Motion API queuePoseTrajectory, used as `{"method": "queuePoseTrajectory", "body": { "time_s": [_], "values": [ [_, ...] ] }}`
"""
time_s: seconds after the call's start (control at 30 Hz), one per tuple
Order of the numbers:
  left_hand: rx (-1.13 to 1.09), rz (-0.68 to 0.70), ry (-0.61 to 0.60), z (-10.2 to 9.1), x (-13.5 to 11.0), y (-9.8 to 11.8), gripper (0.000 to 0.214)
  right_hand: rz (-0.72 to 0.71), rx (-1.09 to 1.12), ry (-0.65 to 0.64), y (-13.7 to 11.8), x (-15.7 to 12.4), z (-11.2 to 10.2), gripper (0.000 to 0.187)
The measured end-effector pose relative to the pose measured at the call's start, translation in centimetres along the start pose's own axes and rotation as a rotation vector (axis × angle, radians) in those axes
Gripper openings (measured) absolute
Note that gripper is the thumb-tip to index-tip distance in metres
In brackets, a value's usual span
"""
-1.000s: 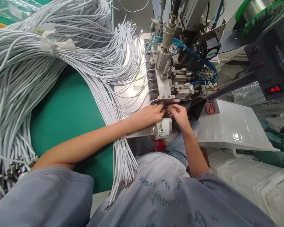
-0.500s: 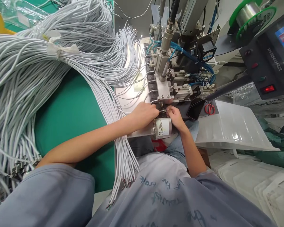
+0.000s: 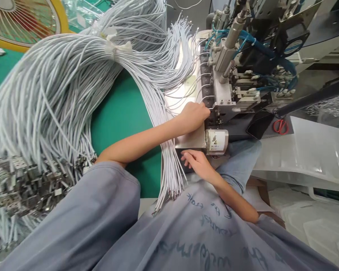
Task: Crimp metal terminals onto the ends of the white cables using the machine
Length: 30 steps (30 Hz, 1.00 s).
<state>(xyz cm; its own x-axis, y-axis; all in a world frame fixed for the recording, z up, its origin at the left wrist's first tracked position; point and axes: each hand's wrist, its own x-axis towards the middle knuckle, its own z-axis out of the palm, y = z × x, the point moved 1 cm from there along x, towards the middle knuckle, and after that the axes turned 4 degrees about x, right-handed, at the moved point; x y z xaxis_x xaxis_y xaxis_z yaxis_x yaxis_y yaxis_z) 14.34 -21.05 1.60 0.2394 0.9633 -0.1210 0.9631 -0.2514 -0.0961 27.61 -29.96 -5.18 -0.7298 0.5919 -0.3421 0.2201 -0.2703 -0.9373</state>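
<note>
My left hand (image 3: 193,116) is closed in a fist against the front of a small metal machine (image 3: 228,90), beside the thin grey wires (image 3: 202,84) that run into its black clamps. What the fingers pinch is hidden. My right hand (image 3: 194,160) hovers lower, fingers spread, touching the hanging ends of a loose bundle of grey cables (image 3: 166,165) that drapes over the bench edge. A white labelled cylinder (image 3: 217,142) sticks out of the machine between the two hands.
A huge tied bundle of grey cables (image 3: 59,82) covers the green mat (image 3: 121,116) on the left, with metal connectors (image 3: 25,184) at its near ends. Red-handled scissors (image 3: 279,126) and white plastic trays (image 3: 307,150) lie to the right. A yellow-rimmed fan (image 3: 22,22) stands far left.
My right hand left the machine's clamp and dropped down to the hanging cable ends. The left hand stayed at the machine, now fisted. My head turned left, showing more of the cable bundle.
</note>
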Motion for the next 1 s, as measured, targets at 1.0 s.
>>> {"method": "queuePoseTrajectory", "body": {
  "time_s": [1.0],
  "values": [
    [-0.532, 0.436, 0.209, -1.4, -2.8, 4.8, 0.038, -0.162, -0.413, 0.408, -4.4, -2.4, -6.4, 0.008]
  ]
}}
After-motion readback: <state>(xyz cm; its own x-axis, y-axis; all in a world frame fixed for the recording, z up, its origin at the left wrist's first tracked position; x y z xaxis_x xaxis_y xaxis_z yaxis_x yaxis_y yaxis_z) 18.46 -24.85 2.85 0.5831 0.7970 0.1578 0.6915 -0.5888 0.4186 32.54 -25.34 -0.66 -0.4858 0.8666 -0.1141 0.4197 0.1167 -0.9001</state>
